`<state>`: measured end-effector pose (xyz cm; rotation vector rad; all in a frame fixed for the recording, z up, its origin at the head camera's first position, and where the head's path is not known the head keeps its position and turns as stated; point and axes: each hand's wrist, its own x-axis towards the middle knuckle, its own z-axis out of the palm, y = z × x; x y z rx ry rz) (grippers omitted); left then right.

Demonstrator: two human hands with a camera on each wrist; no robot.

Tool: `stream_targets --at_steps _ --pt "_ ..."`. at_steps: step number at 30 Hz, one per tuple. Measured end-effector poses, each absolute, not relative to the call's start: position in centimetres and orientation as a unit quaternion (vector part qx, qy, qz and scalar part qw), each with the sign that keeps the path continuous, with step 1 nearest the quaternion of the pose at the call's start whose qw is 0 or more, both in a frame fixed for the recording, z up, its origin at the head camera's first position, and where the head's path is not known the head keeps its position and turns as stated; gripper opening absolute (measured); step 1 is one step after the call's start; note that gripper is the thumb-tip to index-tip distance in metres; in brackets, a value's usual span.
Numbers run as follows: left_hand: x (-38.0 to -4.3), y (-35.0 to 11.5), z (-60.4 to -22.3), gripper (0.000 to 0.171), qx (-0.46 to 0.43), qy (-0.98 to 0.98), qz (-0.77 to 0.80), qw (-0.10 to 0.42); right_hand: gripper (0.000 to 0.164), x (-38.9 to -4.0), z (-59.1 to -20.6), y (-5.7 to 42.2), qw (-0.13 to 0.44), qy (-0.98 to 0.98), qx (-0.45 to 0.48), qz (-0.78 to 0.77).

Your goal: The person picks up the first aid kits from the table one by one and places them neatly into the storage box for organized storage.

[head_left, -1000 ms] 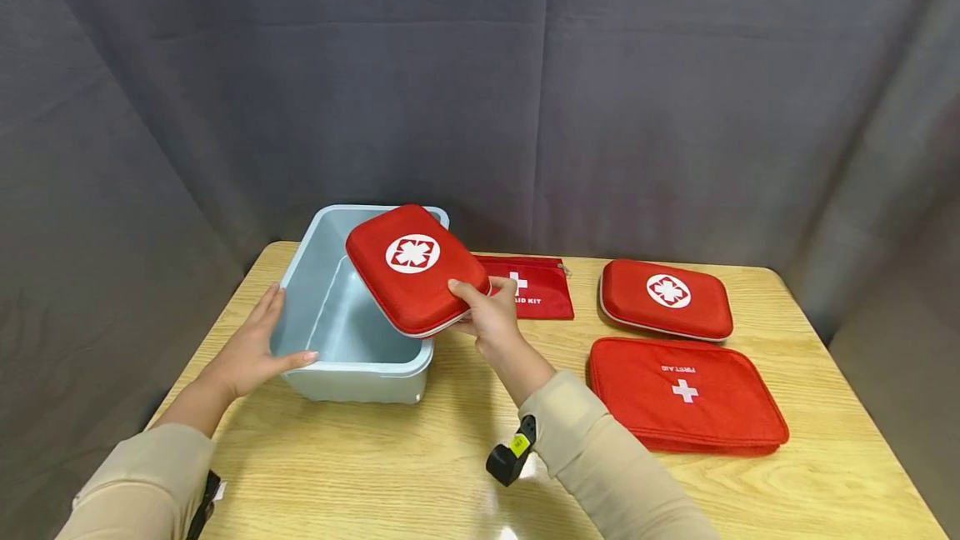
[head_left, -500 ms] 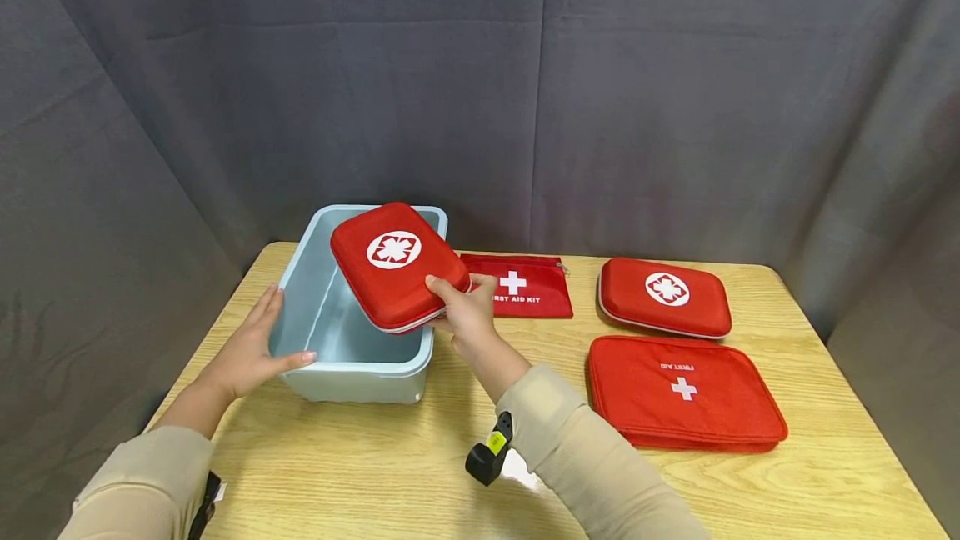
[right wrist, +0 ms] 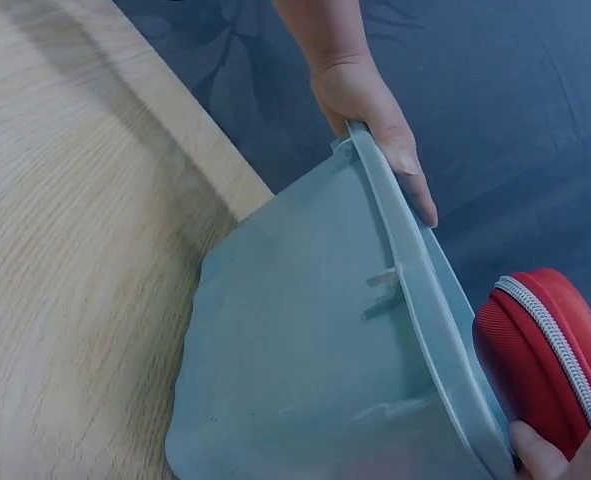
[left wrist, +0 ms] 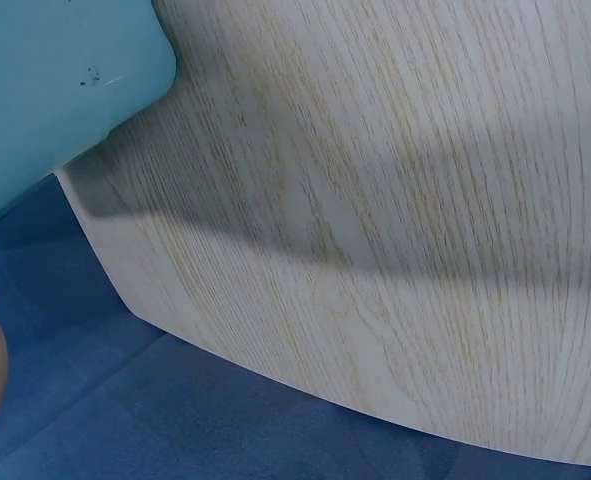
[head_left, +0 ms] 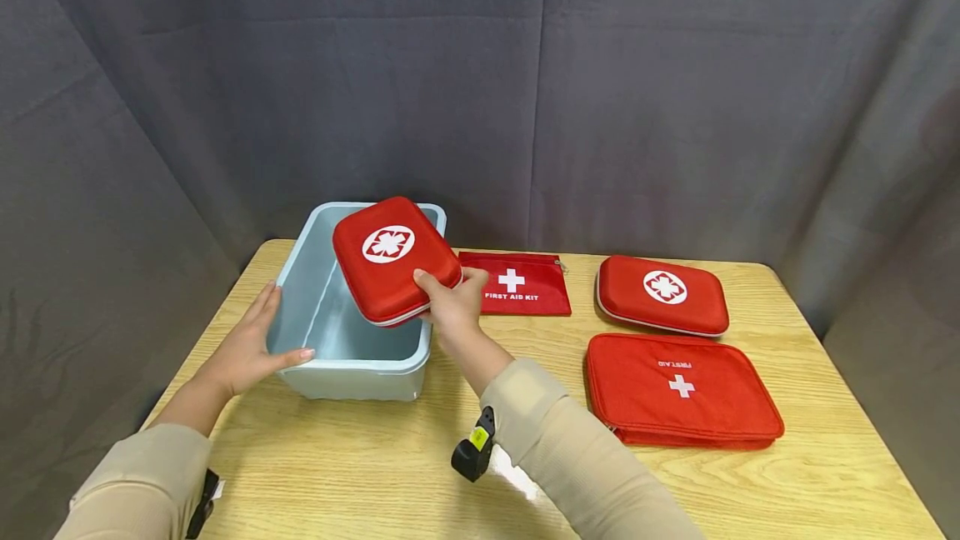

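My right hand (head_left: 454, 307) pinches a red hard-shell first aid case (head_left: 397, 261) by its near right corner, thumb on top. The case is tilted over the opening of a pale blue plastic bin (head_left: 360, 382). In the right wrist view, the case's silver zipper (right wrist: 555, 345) runs along its edge, close to the bin's rim. At the bin's near left corner, my left hand (head_left: 243, 348) rests with straight fingers along the left side and the thumb on the front rim. Only a bit of that hand shows in the left wrist view.
A flat red first aid pouch (head_left: 517, 283) lies right of the bin. Farther right are a smaller red hard case (head_left: 663, 294) and a larger soft red first aid bag (head_left: 682, 390), all on the wooden table (head_left: 337, 465). A grey curtain (head_left: 480, 107) hangs behind.
My right hand has carried the red case a little left and slightly up over the bin, uncovering more of the flat pouch. The left hand stays at the bin's corner.
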<state>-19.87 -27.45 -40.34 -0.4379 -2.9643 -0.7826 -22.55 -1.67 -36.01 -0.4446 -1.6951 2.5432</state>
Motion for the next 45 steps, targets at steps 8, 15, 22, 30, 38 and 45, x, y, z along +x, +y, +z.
stream_targets --at_steps 8,15,22,30,38,45 --pt "-19.9 -27.5 -40.4 0.103 -0.135 -0.959 -0.249 0.017 0.050 -22.9 -35.8 -2.7 0.016 -0.622 -0.158 0.767" --pt "-20.0 -27.5 -40.4 0.102 -0.138 -0.958 -0.252 0.024 0.049 -22.9 -35.6 -3.4 0.046 -0.662 -0.160 0.731" --pt "-20.0 -27.4 -40.4 0.102 -0.139 -0.957 -0.253 0.023 0.049 -23.1 -35.7 -4.0 0.060 -0.710 -0.163 0.682" --pt "-20.0 -27.4 -40.4 0.102 -0.137 -0.957 -0.254 0.019 0.050 -23.4 -36.0 -4.8 0.047 -0.729 -0.156 0.665" --pt "-20.0 -27.3 -40.1 0.102 -0.138 -0.958 -0.252 0.018 0.053 -23.5 -36.0 -5.4 0.044 -0.755 -0.158 0.634" --pt "-19.9 -27.2 -40.3 0.102 -0.136 -0.956 -0.258 0.022 0.053 -23.2 -35.9 -5.9 0.050 -0.788 -0.166 0.591"
